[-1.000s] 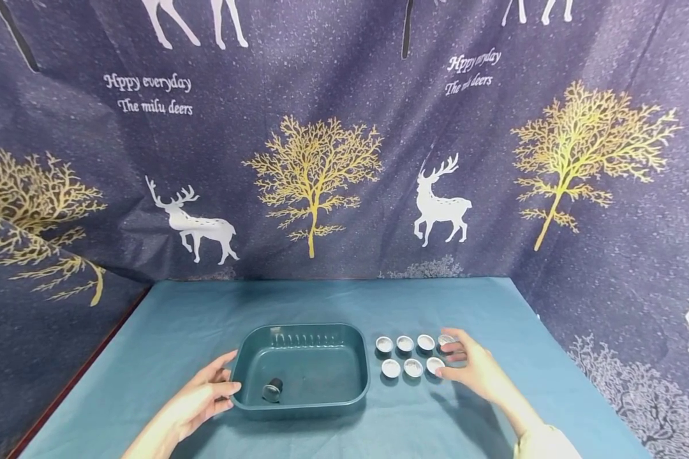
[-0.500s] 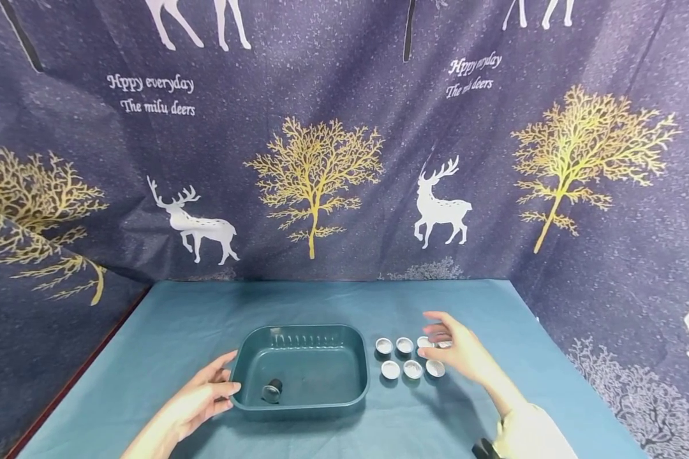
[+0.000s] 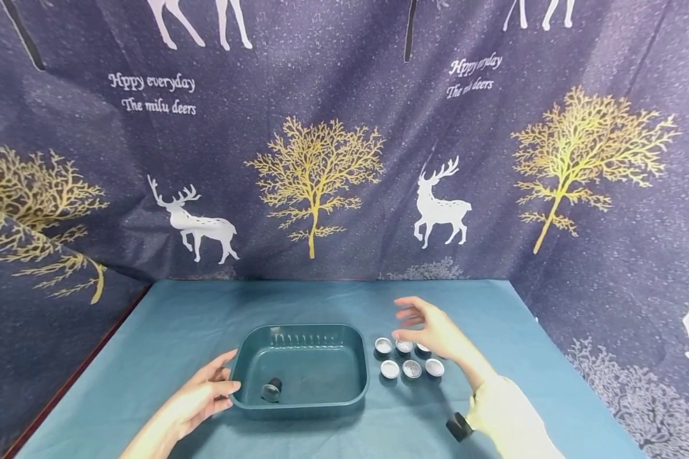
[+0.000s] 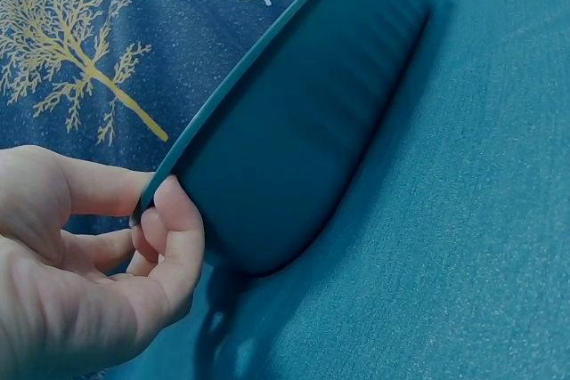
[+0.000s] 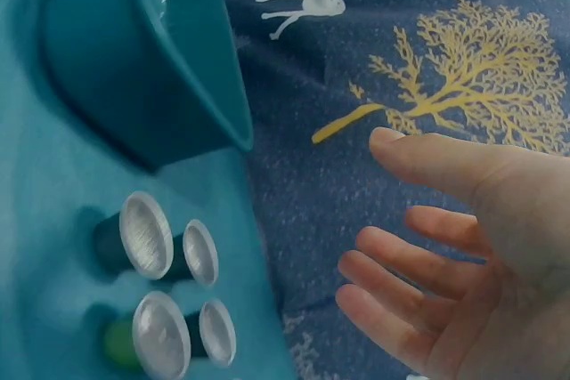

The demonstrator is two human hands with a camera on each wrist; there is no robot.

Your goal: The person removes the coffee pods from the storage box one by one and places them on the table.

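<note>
A dark green plastic tray stands on the table, and one dark coffee capsule lies tipped over inside it. My left hand pinches the tray's left rim between thumb and fingers, which the left wrist view shows close up at the tray wall. Right of the tray, several coffee capsules with silver foil lids stand in two rows. Above the back row hovers my right hand, fingers spread and loosely bent, holding nothing; it partly covers that row. In the right wrist view, one capsule has a green body.
A blue-green cloth covers the table. Behind it hangs a dark curtain printed with deer and trees. A black strap sits at the right sleeve.
My right hand has left the right end of the capsule rows, moving left and up without a capsule. The left hand and the tray stay where they were.
</note>
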